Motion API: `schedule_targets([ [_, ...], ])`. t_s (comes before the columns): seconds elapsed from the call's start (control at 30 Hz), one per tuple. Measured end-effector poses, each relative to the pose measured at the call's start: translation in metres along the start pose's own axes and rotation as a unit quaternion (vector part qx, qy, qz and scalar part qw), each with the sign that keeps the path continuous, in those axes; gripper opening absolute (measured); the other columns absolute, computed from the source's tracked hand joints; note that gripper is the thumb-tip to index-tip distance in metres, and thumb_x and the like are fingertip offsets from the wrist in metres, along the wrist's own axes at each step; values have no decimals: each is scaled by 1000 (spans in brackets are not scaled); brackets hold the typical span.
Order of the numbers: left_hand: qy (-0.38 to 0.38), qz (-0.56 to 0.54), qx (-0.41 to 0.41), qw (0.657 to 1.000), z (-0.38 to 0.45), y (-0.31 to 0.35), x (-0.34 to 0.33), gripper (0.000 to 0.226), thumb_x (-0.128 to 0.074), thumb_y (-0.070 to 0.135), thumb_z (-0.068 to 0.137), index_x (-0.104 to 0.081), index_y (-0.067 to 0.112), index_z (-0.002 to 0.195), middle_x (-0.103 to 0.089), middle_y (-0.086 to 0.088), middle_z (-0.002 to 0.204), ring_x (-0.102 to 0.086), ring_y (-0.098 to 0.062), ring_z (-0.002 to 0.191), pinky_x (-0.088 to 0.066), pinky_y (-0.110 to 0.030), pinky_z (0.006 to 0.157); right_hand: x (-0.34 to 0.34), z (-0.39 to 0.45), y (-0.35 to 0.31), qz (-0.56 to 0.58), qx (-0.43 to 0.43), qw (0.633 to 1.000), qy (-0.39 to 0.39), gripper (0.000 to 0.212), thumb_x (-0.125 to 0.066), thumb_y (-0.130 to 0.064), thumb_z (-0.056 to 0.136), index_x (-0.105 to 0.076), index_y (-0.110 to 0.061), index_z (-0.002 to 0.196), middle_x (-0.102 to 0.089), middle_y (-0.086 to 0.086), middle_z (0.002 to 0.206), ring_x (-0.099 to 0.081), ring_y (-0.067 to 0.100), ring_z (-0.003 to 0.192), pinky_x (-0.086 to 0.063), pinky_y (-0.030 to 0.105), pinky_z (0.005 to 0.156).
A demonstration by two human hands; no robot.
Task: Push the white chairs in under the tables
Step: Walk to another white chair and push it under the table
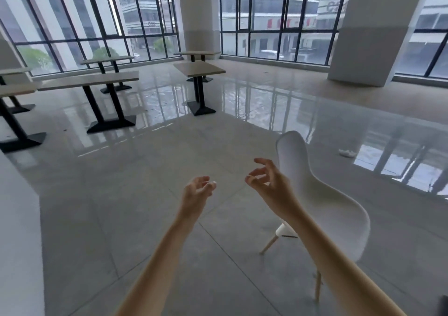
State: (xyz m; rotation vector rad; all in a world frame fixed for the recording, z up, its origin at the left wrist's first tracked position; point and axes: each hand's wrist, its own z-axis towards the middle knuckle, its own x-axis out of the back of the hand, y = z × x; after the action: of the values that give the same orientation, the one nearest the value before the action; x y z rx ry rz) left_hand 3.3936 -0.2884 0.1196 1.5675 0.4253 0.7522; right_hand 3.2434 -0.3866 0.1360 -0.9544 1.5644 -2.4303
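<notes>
We note the tables stand well apart from the white chair, which sits alone at right. We judge it light, rigid, prone to slide on glossy tile; grasp the backrest top. Right hand and left hand hang loosely curled, empty.

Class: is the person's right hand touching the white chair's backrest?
Cannot tell. In the head view the right hand overlaps the white chair backrest edge, fingers curled open; no gap or contact shows plainly.
</notes>
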Motion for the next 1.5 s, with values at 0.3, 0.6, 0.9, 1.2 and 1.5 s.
schedule_targets([
  [0.3,-13,134,-185,974,221,44,-16,20,-63,21,81,-66,21,100,-59,0,107,-56,-13,98,-45,-30,79,-26,220,31,91,-77,984,132,42,-57,-17,85,-42,-11,124,-63,8,96,-62,19,71,-48,42,73],
  [0.6,-151,119,-230,954,429,36,-62,29,-65,24,80,-61,25,109,-56,7,110,-55,-9,101,-44,-30,83,-70,373,105,48,-162,968,185,35,-55,-17,87,-47,-9,121,-64,9,95,-63,23,78,-48,39,76],
  [0.9,-270,48,-145,951,644,36,-106,28,-60,10,84,-57,8,112,-61,-4,101,-58,-17,88,-46,-19,69,-83,516,139,35,-171,943,283,14,-55,-13,87,-65,-15,97,-70,8,84,-64,16,72,-46,30,70],
  [1.2,-380,55,-83,920,755,25,-213,24,-55,16,87,-58,7,109,-66,-11,92,-63,-23,85,-44,-30,73,-57,595,207,-25,-219,913,343,11,-62,-31,81,-58,-38,89,-68,-2,76,-65,11,65,-44,8,58],
  [1.5,-507,65,-135,849,809,58,-376,17,-58,17,85,-66,6,96,-68,-7,84,-65,-20,79,-44,-23,63,33,649,286,-52,-258,850,456,16,-61,-19,84,-58,-33,90,-68,-1,72,-63,3,56,-46,11,57],
])
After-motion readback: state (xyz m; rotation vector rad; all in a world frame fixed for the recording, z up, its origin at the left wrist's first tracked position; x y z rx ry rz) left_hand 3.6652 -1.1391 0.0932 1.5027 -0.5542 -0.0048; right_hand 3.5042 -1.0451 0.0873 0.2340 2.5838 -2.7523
